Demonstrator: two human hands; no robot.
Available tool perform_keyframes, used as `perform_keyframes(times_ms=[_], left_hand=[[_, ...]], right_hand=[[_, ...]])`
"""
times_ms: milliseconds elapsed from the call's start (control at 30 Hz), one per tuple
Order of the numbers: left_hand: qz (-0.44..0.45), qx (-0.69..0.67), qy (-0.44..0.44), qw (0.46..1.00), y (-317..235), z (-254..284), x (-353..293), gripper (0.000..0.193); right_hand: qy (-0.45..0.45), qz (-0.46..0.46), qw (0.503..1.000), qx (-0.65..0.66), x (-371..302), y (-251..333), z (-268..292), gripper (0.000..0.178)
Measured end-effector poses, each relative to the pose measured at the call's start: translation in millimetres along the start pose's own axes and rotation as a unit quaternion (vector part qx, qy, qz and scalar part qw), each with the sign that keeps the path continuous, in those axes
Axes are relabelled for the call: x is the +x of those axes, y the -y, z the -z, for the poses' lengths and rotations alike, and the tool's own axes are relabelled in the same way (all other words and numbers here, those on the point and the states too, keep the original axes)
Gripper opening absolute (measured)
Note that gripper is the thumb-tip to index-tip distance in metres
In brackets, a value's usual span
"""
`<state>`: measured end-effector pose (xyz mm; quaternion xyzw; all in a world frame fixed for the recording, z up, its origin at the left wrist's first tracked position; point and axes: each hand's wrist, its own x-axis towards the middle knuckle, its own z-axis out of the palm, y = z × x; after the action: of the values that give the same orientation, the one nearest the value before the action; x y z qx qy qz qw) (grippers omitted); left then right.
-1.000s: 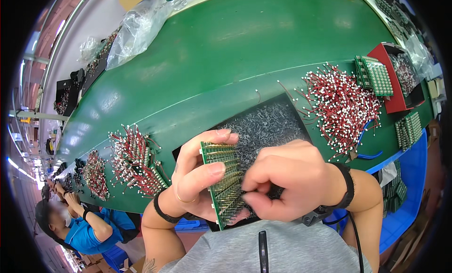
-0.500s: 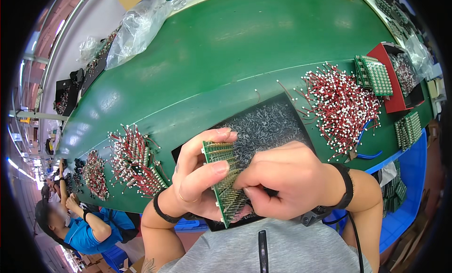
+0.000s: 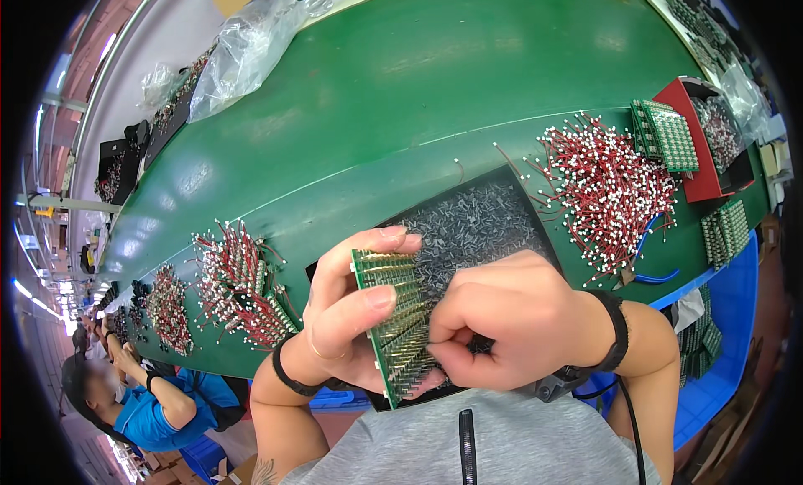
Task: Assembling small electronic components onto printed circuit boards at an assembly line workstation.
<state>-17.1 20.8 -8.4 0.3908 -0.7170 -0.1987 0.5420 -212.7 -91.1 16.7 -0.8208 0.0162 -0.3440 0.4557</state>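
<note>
- On my feed, the tray (image 3: 542,241) rests on the table (image 3: 401,92), small loose pieces (image 3: 468,221) inside it.
- Over the tray: the board (image 3: 401,343) in the left hand (image 3: 339,330), the right hand (image 3: 506,318) just beside it.
- Left of the tray: a wired bundle (image 3: 245,292), then a farther heap (image 3: 170,313), perhaps also leads; I see it poorly.
- Right of the tray: a wire-lead heap (image 3: 598,192), then a board stack (image 3: 673,138), a box (image 3: 701,186) and, lower, a bin (image 3: 743,326).

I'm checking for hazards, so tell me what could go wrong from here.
The circuit board, held in the left hand, could slip into the black tray and scatter its loose bits. The board's metal pins, close to the right hand, might bend or prick the skin.
</note>
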Motion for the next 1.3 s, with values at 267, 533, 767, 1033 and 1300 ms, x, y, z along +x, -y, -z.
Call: perform_keyframes(times_ms=[267,533,767,1033,1300], left_hand=[[-0.008,0.023,-0.008,1.000,-5,-3,5,0.096],[-0.008,-0.003,-0.021,1.000,-5,-2,2,0.097],[0.011,0.012,-0.009,1.000,-9,0,4,0.098],[-0.006,-0.016,-0.016,1.000,-5,0,0,0.101],[-0.001,-0.023,-0.017,1.000,-7,2,3,0.100]], right_hand=[[-0.005,-0.014,1.000,-0.008,-1,1,0,0.017],[-0.006,-0.008,1.000,0.008,0,1,1,0.017],[0.003,-0.013,1.000,0.004,-2,-2,-4,0.017],[0.008,-0.033,0.999,0.025,0,1,-1,0.018],[0.010,-0.040,0.998,0.047,1,1,-1,0.018]])
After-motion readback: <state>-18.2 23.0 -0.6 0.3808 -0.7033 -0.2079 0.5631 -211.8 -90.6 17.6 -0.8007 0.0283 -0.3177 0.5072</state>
